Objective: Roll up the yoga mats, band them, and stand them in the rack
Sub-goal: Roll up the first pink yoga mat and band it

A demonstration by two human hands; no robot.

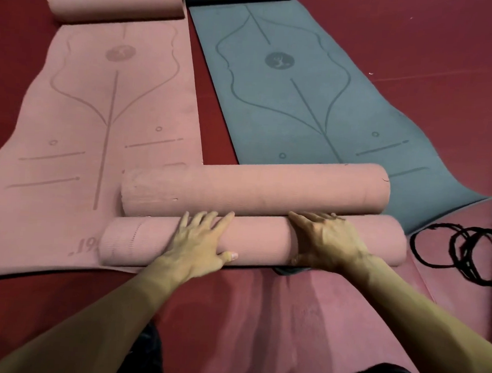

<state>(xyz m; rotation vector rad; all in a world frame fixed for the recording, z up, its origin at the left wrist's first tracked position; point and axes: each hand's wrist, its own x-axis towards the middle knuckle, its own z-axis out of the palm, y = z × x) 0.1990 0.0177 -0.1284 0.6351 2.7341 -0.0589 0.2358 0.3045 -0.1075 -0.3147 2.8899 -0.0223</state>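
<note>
A: Head view, near centre: a pink rolled mat [264, 240] lies crosswise on the dark red floor [423, 53], a tight cylinder with fine ribbing. Both hands are on top of it.

B: Fingers?

A: Left hand [197, 241] palm down, fingers spread wide and flat over the roll, thumb on the near side. Right hand [328, 241] likewise flat, fingers reaching over the far edge. Neither hand closes around the roll; they press on it.

B: Behind it?

A: A second pink roll [253, 192], thicker, touching the first along its length. It overlaps the near ends of a flat pink mat [105, 103] on the left and a flat grey-blue mat [303, 97] on the right. Both flat mats carry embossed line patterns and a round logo; their far ends curl up.

B: Anything hard to read?

A: A dark grey edge pokes out under the near roll; what it belongs to, cannot tell. Printed marks on the pink mat's near corner are cut off by the roll. Black cord loops [456, 247] lie on the floor to the right, tangled, count unclear. Dark shoes or knees show at the bottom edge, blurred.
</note>
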